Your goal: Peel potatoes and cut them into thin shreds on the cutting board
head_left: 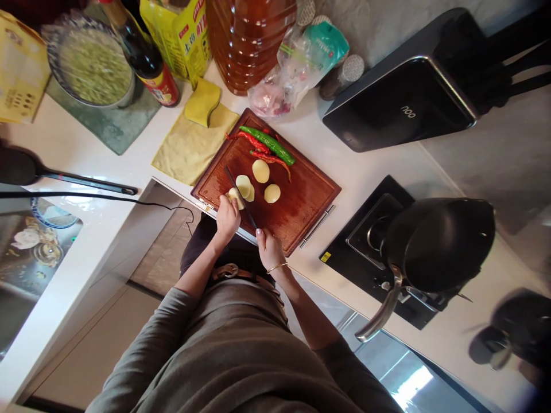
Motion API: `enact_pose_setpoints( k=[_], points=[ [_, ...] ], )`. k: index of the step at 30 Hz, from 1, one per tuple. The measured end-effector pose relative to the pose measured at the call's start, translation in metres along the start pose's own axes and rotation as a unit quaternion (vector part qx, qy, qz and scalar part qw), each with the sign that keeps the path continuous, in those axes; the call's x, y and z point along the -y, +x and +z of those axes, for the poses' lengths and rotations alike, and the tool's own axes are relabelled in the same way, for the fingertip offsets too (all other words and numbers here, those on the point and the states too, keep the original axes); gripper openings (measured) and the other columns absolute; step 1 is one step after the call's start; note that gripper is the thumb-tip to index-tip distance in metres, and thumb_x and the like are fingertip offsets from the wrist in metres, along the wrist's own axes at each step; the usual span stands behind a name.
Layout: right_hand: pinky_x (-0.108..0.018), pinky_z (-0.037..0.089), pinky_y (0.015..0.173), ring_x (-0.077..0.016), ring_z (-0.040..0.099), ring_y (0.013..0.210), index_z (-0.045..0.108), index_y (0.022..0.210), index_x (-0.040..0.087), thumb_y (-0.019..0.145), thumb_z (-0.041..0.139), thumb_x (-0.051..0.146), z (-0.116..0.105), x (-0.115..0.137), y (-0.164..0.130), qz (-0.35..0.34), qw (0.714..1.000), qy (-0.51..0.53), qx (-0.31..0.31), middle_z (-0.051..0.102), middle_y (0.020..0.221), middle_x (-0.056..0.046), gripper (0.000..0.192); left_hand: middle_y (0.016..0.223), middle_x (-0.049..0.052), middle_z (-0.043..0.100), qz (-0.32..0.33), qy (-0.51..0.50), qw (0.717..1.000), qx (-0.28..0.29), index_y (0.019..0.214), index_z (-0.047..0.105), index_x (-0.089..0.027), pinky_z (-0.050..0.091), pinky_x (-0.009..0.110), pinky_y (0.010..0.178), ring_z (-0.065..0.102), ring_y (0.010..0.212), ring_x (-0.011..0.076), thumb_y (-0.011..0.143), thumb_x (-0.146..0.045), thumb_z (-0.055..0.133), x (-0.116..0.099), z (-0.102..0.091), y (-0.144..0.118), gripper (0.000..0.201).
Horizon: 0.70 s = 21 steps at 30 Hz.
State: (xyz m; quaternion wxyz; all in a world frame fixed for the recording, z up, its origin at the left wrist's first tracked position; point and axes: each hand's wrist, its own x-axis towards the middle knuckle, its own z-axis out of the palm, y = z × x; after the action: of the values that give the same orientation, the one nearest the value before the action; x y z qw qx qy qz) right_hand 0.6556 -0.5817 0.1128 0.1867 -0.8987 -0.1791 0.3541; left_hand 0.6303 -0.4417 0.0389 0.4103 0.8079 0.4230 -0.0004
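White counter (365, 166) holds a board (297, 215), where the left hand (228, 217) clamps a potato (235, 199) near one edge and the right hand (269, 246) is wrapped around a knife (248, 213); slices (260, 171) and chillies (275, 148) lie nearby.

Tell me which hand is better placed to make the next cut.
Probably the right hand: it grips the knife, which stands beside the pale piece. The left hand holds that piece over the cutting board.

Peppers (272, 144) lie behind vegetable slices (260, 171) on a cutting board (301, 198), a bag (297, 67) apparently holding meat (267, 102) behind it, a sink (26, 310) at left and a pan (447, 246) on the stove (344, 251) at right.
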Motion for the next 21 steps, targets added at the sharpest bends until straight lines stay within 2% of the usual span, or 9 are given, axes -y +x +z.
enact_pose_setpoints(
  k=[8,15,21],
  points=[
    [-0.024,0.033,0.056,-0.0182,0.063,0.067,0.058,0.084,0.019,0.096,0.023,0.041,0.002,-0.001,-0.003,0.008,1.0,0.011,0.012,0.067,0.072,-0.009,0.044,0.089,0.013,0.058,0.004,0.009,1.0,-0.001,0.097,0.042,-0.014,0.049,0.039,0.078,0.062,0.087,0.0238,0.096,-0.041,0.02,0.001,0.001,0.0,0.035],
    [-0.025,0.031,0.054,-0.0181,0.061,0.064,0.06,0.083,0.018,0.096,0.021,0.044,0.003,-0.009,0.001,0.009,1.0,-0.002,-0.006,0.066,0.069,-0.009,0.049,0.093,0.015,0.06,0.005,-0.004,1.0,-0.007,0.1,0.042,-0.013,0.048,0.04,0.083,0.062,0.092,0.0241,0.096,-0.042,0.021,0.0,0.0,0.0,0.037],
    [-0.026,0.035,0.06,-0.019,0.063,0.068,0.061,0.082,0.017,0.096,0.02,0.046,0.004,-0.016,0.009,0.023,1.0,0.009,-0.015,0.068,0.073,-0.01,0.052,0.093,0.015,0.06,0.003,-0.017,1.0,-0.006,0.099,0.041,-0.014,0.048,0.038,0.08,0.062,0.091,0.0238,0.095,-0.045,0.02,0.0,0.0,0.0,0.038]
  ],
)
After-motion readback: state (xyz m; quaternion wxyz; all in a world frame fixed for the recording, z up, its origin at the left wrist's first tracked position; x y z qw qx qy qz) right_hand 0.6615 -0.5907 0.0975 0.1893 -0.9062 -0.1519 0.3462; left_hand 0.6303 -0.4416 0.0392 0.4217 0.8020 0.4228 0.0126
